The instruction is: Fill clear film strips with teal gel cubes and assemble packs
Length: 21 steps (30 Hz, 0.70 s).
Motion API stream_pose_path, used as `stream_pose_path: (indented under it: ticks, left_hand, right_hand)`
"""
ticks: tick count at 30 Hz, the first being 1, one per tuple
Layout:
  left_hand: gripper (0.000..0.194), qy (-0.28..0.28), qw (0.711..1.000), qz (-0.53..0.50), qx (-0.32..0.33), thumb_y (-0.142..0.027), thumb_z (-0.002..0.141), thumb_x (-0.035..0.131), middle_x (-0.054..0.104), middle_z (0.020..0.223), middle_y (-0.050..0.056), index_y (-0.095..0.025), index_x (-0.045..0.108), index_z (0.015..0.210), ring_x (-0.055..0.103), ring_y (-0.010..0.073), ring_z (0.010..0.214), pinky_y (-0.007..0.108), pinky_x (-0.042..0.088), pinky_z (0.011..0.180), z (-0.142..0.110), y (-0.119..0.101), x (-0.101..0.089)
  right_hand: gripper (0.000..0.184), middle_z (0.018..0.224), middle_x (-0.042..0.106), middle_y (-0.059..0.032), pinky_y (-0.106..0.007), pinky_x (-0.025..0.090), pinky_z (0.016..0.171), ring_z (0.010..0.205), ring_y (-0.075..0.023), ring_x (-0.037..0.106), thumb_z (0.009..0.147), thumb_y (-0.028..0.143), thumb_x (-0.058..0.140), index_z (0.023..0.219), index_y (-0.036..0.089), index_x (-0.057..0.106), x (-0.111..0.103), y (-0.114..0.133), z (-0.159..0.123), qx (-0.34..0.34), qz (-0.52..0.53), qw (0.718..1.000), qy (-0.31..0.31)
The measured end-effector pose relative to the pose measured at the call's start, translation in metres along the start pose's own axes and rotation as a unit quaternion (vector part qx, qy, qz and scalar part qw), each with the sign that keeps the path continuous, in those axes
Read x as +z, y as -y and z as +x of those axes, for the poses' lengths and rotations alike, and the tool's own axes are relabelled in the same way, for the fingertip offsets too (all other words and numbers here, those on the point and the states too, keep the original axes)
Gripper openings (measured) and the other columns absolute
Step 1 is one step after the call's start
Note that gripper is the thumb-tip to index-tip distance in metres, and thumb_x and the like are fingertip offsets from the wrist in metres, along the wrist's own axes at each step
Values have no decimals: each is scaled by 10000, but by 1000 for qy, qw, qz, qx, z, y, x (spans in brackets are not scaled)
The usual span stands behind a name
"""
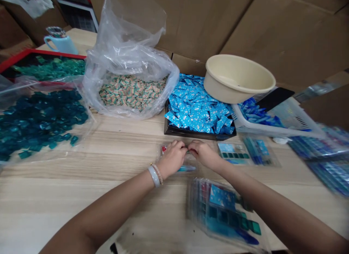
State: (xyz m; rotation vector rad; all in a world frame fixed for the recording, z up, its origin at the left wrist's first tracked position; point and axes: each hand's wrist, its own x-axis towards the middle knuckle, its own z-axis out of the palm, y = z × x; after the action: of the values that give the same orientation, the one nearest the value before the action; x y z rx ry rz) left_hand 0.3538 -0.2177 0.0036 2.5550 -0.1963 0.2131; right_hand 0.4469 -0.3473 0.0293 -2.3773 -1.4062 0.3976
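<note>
Both of my hands meet over a clear plastic case lying on the table. My left hand, with a bracelet and bangle at the wrist, has its fingers bent and closed. Facing it, my right hand pinches with thumb and fingers, the tips close to the left ones. What the fingers hold is too small or hidden to tell. A bit of red and a blue pen-like stick show at the case. Below the right hand lies a blurred stack of filled clear cases, with blue packets and dark green squares.
Beyond the hands are a black tray of blue packets, a bag of small striped pieces and a cream basin by a white basket. Teal pieces lie left; filled cases lie right.
</note>
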Motion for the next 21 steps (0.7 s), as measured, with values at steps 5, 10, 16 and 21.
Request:
stream_pose_path:
  ticks: [5, 10, 16, 21]
  left_hand:
    - [231, -4, 1000, -7, 5, -184, 835, 379, 514, 914, 77, -146, 594, 908, 432, 185, 905, 320, 387, 780, 0, 1, 3]
    - [226, -5, 1000, -24, 1, -168, 827, 383, 514, 915, 71, -156, 589, 920, 436, 180, 910, 323, 393, 792, 1, 1, 2]
    - [198, -8, 1000, -21, -4, -170, 815, 407, 508, 910, 61, -163, 578, 915, 438, 179, 906, 321, 395, 806, 2, 0, 3]
    - [169, -13, 1000, -24, -8, -174, 806, 421, 503, 912, 58, -156, 576, 871, 440, 178, 907, 319, 391, 824, 1, 1, 3]
  right_hand:
    - [156, 702, 574, -39, -249, 394, 617, 659, -143, 527, 721, 55, 441, 732, 150, 564, 6, -6, -2, 38, 44, 998, -10]
    - [122, 681, 562, -29, -242, 382, 578, 617, -137, 520, 720, 91, 461, 746, 148, 565, -3, -11, -4, 78, 26, 996, -29]
    - [164, 705, 540, -50, -249, 392, 626, 676, -145, 519, 734, 69, 459, 664, 143, 587, -5, -5, 0, 7, -17, 1000, 12]
    - [161, 701, 555, -38, -241, 404, 629, 680, -140, 531, 743, 91, 465, 715, 155, 610, -2, -8, -1, -14, 32, 999, 19]
